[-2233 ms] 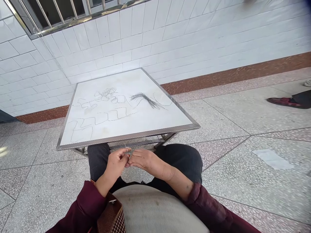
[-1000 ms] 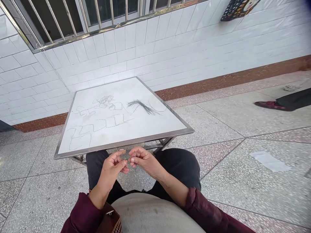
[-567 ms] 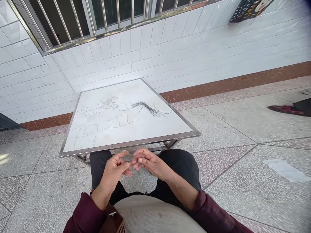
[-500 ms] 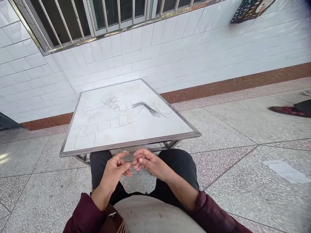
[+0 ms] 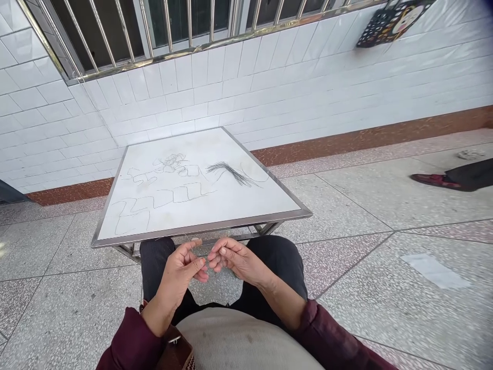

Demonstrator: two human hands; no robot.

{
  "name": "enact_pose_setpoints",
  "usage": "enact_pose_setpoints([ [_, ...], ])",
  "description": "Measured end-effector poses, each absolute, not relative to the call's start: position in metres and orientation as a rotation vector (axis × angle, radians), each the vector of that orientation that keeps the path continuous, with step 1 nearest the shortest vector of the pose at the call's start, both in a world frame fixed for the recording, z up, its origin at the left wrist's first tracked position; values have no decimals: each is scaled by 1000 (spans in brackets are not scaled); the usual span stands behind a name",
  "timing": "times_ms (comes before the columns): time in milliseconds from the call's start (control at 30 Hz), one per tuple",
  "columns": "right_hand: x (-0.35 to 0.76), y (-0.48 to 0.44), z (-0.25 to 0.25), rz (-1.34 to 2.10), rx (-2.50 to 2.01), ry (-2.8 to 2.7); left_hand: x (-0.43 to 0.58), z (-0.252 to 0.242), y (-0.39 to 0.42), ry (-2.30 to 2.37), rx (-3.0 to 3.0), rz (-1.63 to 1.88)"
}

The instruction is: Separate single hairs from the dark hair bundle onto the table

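Note:
My left hand (image 5: 177, 266) is over my lap, just in front of the table's near edge, with thumb and fingers closed on a thin wire (image 5: 187, 237). One end of it sticks up past the forefinger. My right hand (image 5: 236, 261) is beside it, thumb and fingertips pinched close to the left fingertips. The wire seems to run between both hands, though it is too fine to follow there. On the white table (image 5: 231, 205) lie several bent wires (image 5: 181, 194), a tangled heap of wire (image 5: 171, 162) and a bundle of dark straight wires (image 5: 231, 172).
A metal frame edges the table, close to my knees. Behind it stands a white tiled wall (image 5: 215, 97) with a barred window (image 5: 165, 25). A patterned bag (image 5: 393, 23) hangs at upper right. Another person's shoe (image 5: 435, 180) and a white paper (image 5: 435, 271) are on the floor to the right.
The view has shifted slightly, bringing more of the other person's leg into sight. My fingers have moved only a little, the right fingertips now closer to the left ones.

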State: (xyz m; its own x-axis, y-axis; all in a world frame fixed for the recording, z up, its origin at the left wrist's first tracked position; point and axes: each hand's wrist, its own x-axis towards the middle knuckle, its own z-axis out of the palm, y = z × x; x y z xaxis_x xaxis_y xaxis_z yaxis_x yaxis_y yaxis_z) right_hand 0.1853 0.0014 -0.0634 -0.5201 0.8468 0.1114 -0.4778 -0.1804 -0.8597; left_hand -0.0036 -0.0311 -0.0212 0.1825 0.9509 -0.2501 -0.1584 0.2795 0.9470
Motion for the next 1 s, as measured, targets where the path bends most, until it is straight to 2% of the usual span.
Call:
enact_pose_setpoints([
  [1000,164,-18,-75,1620,-803,-740,9,-28,-32,1185,1074,1024],
])
